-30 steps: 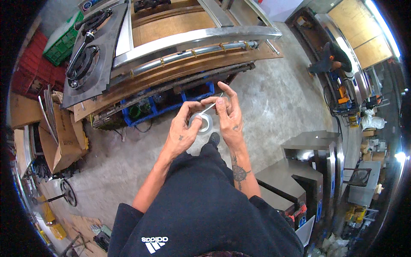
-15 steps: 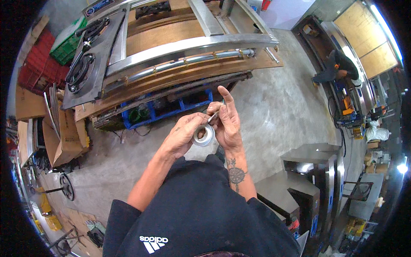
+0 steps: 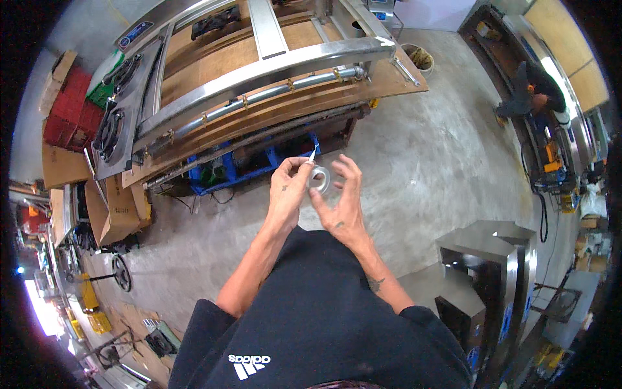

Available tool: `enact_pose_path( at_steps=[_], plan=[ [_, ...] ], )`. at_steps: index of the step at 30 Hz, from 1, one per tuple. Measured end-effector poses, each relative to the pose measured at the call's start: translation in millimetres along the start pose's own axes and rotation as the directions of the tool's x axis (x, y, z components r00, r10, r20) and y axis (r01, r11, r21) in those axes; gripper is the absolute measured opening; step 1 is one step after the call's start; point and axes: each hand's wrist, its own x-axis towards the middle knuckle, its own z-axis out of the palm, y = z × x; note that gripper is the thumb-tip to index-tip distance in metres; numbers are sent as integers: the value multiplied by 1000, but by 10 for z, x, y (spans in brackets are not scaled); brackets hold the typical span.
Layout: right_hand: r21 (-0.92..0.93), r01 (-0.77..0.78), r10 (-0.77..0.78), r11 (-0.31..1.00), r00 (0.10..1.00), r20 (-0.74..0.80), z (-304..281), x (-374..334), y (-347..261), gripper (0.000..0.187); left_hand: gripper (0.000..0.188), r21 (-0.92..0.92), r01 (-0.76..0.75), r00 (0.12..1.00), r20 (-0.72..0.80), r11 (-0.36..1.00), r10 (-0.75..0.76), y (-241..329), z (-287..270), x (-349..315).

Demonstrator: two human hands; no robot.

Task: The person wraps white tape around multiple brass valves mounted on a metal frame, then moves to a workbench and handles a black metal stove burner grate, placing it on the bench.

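Note:
Between the thumb and fingers of my left hand point(image 3: 289, 185) is a slim, white, pointed piece point(image 3: 312, 155), its thin tip facing up and away. My right hand point(image 3: 345, 207) is closed loosely round a roll of white tape point(image 3: 325, 182), with the thumb at its near rim and the curled fingers on its right side. Those fingers are smeared by motion. The roll hangs close beside the left fingertips. Whether tape runs from it to the pointed piece is too blurred to tell.
Ahead stands a workbench with a steel frame point(image 3: 259, 65) and a metal pipe point(image 3: 278, 91) along its front. Blue crates point(image 3: 240, 170) sit beneath. Cardboard boxes point(image 3: 110, 211) are at the left, dark steel cabinets point(image 3: 486, 259) at the right. A person point(image 3: 534, 97) is at the far right.
My right hand has opened out from the pinch and turned, its fingers now round the roll. The roll has moved up and slightly right. My left hand has shifted slightly up with the white piece.

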Motion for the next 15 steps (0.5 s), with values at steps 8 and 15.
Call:
enact_pose_path(
  at_steps=[8, 15],
  plan=[
    [-51, 182, -173, 982, 974, 146, -306, 282, 303, 46, 26, -299, 125, 986, -66, 946, -151, -26, 357, 60],
    [-109, 236, -217, 966, 963, 159, -360, 413, 456, 36, 23, -202, 87, 984, -137, 976, -116, -10, 365, 88]
  ],
)
